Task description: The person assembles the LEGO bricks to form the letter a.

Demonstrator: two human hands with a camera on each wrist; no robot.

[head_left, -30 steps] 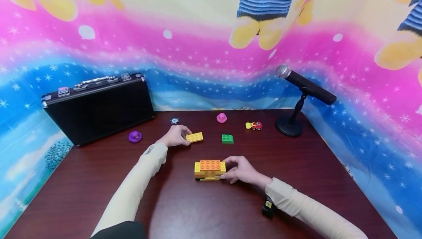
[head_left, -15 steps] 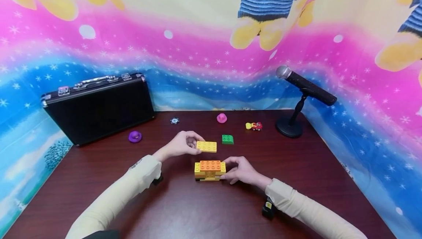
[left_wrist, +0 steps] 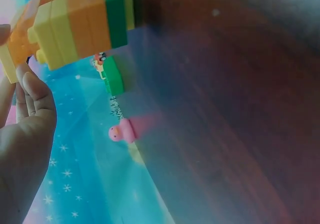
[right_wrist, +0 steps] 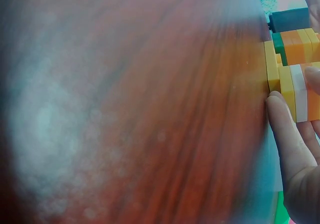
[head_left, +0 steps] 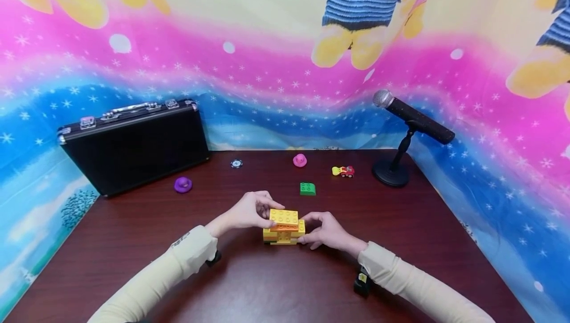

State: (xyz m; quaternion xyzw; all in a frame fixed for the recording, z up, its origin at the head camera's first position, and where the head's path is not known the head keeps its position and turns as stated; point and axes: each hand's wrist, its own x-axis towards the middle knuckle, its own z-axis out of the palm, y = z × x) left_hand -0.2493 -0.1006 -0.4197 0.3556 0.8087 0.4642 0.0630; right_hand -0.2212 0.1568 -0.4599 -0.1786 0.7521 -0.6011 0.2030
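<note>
A stack of toy building bricks (head_left: pixel 282 238) in yellow, orange, green and white layers stands on the table in the head view. My left hand (head_left: pixel 249 210) pinches a yellow eight-stud brick (head_left: pixel 284 217) by its left end, right over the orange top of the stack. In the left wrist view this yellow brick (left_wrist: pixel 7 63) shows side-on beside the orange layer, slightly tilted to it. My right hand (head_left: pixel 327 230) grips the right end of the stack between thumb and fingers. In the right wrist view the thumb lies along the lower yellow and white layers (right_wrist: pixel 299 93).
Behind the stack lies a green brick (head_left: pixel 307 188). Farther back are a pink duck (head_left: pixel 300 160), a toy car (head_left: pixel 343 171), a poker chip (head_left: pixel 236 163) and a purple duck (head_left: pixel 183 185). A black case (head_left: pixel 133 147) stands left, a microphone on a stand (head_left: pixel 401 150) right.
My left hand has lifted the yellow brick from the table behind and carried it right and nearer, over the stack. My right hand has stayed at the stack's right end.
</note>
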